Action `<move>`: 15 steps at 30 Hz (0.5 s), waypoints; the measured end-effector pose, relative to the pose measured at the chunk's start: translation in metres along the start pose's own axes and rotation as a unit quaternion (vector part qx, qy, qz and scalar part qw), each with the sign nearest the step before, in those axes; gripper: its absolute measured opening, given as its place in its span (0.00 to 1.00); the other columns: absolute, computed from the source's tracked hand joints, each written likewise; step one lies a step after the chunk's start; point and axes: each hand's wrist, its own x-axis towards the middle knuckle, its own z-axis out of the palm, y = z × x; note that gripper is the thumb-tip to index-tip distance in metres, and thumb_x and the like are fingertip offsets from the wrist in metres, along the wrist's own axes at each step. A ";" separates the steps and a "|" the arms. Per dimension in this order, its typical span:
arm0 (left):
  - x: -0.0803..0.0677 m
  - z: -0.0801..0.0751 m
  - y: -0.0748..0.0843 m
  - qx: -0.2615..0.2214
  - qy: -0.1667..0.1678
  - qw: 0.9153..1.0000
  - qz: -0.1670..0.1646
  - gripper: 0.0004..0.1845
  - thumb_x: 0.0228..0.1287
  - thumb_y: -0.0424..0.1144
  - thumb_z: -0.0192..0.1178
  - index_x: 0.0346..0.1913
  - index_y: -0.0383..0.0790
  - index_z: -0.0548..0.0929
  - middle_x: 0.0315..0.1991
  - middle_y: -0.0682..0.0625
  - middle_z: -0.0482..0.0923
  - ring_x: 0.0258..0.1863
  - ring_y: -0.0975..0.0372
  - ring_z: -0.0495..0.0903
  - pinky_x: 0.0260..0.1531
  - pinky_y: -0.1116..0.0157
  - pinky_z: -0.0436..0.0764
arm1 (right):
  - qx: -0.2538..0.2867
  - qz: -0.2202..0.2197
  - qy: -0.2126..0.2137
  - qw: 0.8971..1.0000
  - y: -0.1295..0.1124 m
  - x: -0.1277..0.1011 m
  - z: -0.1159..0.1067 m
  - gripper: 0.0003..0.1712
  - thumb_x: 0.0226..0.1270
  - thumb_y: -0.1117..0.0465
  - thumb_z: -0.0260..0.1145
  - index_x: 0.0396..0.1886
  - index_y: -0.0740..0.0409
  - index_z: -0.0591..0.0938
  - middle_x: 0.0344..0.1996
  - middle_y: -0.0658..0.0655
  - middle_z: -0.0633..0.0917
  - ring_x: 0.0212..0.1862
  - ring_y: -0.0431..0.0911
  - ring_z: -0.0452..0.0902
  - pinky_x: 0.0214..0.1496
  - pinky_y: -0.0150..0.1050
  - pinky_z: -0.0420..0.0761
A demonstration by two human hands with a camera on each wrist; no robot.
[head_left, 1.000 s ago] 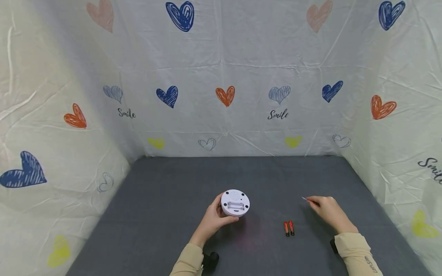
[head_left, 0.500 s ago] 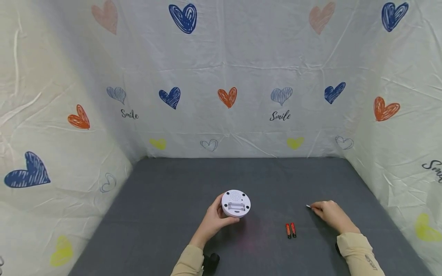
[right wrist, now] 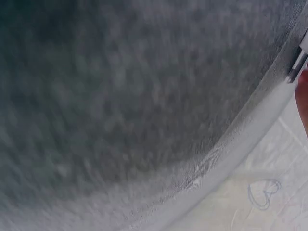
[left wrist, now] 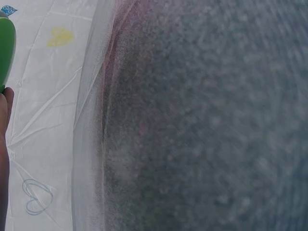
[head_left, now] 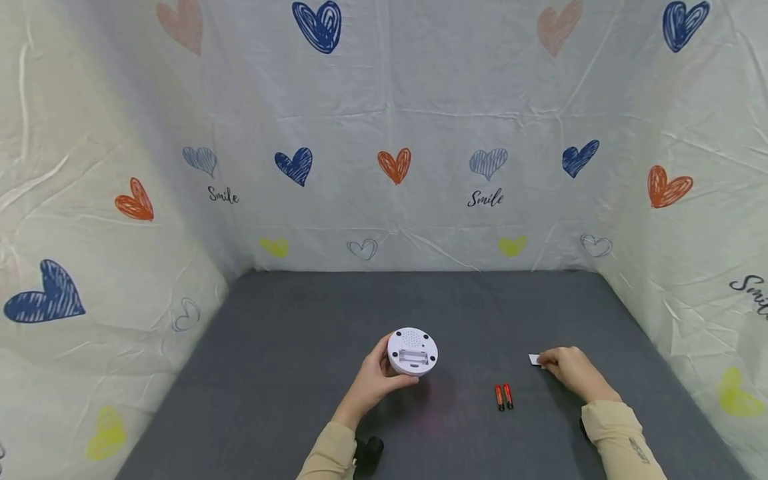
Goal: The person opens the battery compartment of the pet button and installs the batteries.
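My left hand [head_left: 373, 385] grips a round white battery-powered device [head_left: 413, 351] by its left side, thumb along the lower edge. Its underside faces up, with small dark feet, speaker holes and an uncovered battery compartment without cells. A green part of the device [left wrist: 5, 48] shows at the edge of the left wrist view. My right hand [head_left: 573, 371] pinches a small flat white battery cover [head_left: 534, 359] low over the table. Part of that cover [right wrist: 304, 44] also appears in the right wrist view. Whether it touches the table I cannot tell.
Two red-and-black batteries [head_left: 503, 397] lie side by side on the dark grey tabletop [head_left: 300, 320], between my hands. A white cloth printed with hearts [head_left: 384, 120] encloses the back and sides. A black wrist mount [head_left: 369, 455] sits under my left sleeve.
My right hand has lowered slightly and turned the white battery cover, so more of its flat face shows. The left hand still holds the device, nearly unmoved. The batteries stay put.
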 end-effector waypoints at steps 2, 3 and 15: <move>-0.002 0.001 0.006 0.001 0.001 1.000 -0.003 0.48 0.44 0.25 0.72 0.68 0.33 0.57 0.62 0.41 0.63 0.57 0.55 0.67 0.54 0.63 0.71 | 0.013 0.013 0.003 1.000 -0.004 -0.002 0.000 0.07 0.52 0.73 0.68 0.32 0.63 0.86 0.32 0.60 0.84 0.36 0.54 0.80 0.37 0.48 0.79; -0.003 0.002 0.008 0.003 0.002 1.000 -0.004 0.47 0.44 0.25 0.72 0.68 0.32 0.56 0.62 0.41 0.63 0.57 0.55 0.67 0.54 0.63 0.70 | 0.025 0.024 0.002 0.999 -0.007 -0.004 0.000 0.08 0.52 0.72 0.68 0.34 0.64 0.86 0.33 0.61 0.84 0.36 0.53 0.80 0.36 0.48 0.79; -0.002 0.005 0.004 0.005 0.007 1.000 -0.008 0.48 0.43 0.28 0.73 0.68 0.33 0.56 0.62 0.41 0.63 0.58 0.55 0.66 0.56 0.64 0.68 | 0.205 0.064 -0.044 0.976 -0.050 -0.017 0.012 0.20 0.49 0.56 0.74 0.41 0.62 0.85 0.36 0.54 0.85 0.40 0.47 0.80 0.37 0.38 0.80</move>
